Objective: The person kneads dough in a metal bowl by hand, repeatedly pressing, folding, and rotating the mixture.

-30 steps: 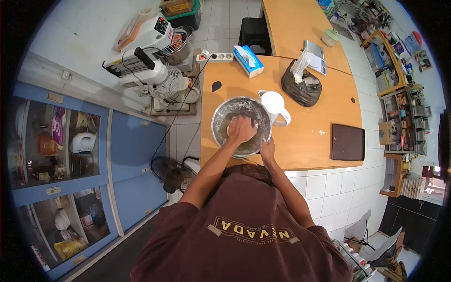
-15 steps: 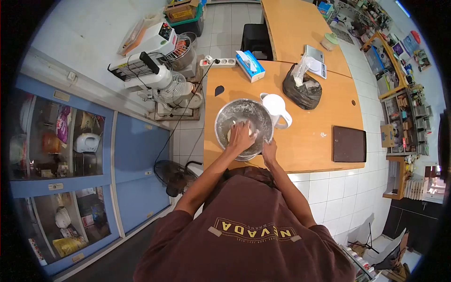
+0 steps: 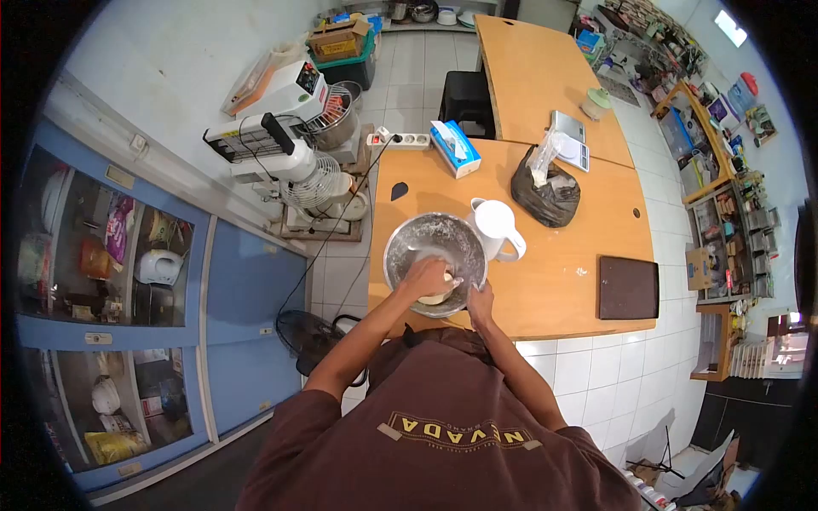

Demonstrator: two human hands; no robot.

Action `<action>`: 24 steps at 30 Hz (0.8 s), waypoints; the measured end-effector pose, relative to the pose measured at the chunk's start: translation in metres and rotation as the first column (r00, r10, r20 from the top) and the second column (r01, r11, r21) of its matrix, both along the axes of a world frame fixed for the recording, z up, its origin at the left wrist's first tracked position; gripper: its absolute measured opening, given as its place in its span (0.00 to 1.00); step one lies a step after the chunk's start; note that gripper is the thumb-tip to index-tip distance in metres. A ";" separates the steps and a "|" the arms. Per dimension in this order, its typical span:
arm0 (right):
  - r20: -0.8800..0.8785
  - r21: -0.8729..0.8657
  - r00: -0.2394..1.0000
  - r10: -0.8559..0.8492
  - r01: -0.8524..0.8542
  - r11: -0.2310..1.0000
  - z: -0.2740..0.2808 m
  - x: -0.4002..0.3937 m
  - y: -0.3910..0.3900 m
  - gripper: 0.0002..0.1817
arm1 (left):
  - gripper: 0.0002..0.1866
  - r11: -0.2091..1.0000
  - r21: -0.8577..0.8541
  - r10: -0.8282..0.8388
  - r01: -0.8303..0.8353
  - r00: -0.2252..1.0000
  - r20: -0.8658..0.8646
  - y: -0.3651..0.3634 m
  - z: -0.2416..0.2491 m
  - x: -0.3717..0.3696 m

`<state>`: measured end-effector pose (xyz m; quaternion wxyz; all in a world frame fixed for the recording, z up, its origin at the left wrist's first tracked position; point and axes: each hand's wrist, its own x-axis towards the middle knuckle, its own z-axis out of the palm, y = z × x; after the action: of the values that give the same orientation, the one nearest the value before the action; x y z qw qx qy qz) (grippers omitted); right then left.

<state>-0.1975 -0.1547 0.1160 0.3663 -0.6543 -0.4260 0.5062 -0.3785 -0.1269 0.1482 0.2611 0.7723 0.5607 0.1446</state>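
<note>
A metal mixing bowl (image 3: 407, 242), dusted with flour inside, stands near the front edge of the table. Inside it, my left hand (image 3: 426, 278) is closed over a lump of pale dough (image 3: 437, 298). The dough lies at the near side of the bowl, partly covered by my fingers. My right hand (image 3: 481, 305) grips the bowl's rim on the right. Just behind and right of the bowl is a white pitcher (image 3: 496, 223), its handle facing right.
On the wooden table (image 3: 545, 289) are a black plastic bag (image 3: 545, 198), a kitchen scale (image 3: 571, 152), a blue tissue box (image 3: 456, 149), a power strip (image 3: 399, 140) and a dark baking tray (image 3: 629, 288). Mixers (image 3: 311, 170) stand left, beyond a trailing cable.
My left hand has turned and curled, from fingers spread on the dough to a closed grip at it. The whole view has tilted slightly; my right hand stays on the rim.
</note>
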 end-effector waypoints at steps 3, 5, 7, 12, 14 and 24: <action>0.018 0.001 1.000 -0.007 0.007 1.000 -0.001 -0.001 0.001 0.22 | 0.22 0.992 -0.105 0.067 -0.074 0.996 -0.067 -0.006 0.029 0.007; 0.000 -0.038 1.000 -0.020 0.020 0.999 0.004 -0.002 -0.001 0.22 | 0.22 0.993 -0.001 0.118 -0.118 0.992 -0.035 -0.006 0.018 0.011; 0.019 -0.029 1.000 -0.005 0.006 1.000 0.007 -0.002 0.000 0.22 | 0.24 0.985 -0.017 0.169 -0.169 0.985 -0.020 -0.004 0.017 0.013; -0.036 0.028 0.998 0.042 -0.041 0.999 -0.003 0.001 0.000 0.21 | 0.26 0.952 -0.041 0.299 -0.302 0.952 -0.062 0.001 0.021 0.020; 0.011 0.067 0.998 0.060 -0.060 0.996 -0.016 0.003 0.000 0.21 | 0.27 0.944 -0.021 0.329 -0.331 0.942 -0.065 0.004 0.022 0.020; -0.020 -0.025 1.000 0.022 -0.023 0.999 -0.002 0.003 -0.003 0.22 | 0.29 0.932 -0.037 0.358 -0.360 0.932 -0.052 0.021 -0.006 0.020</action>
<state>-0.1946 -0.1574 0.1142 0.3564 -0.6490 -0.4234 0.5220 -0.3582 -0.1062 0.1417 0.2356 0.6538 0.7010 0.1599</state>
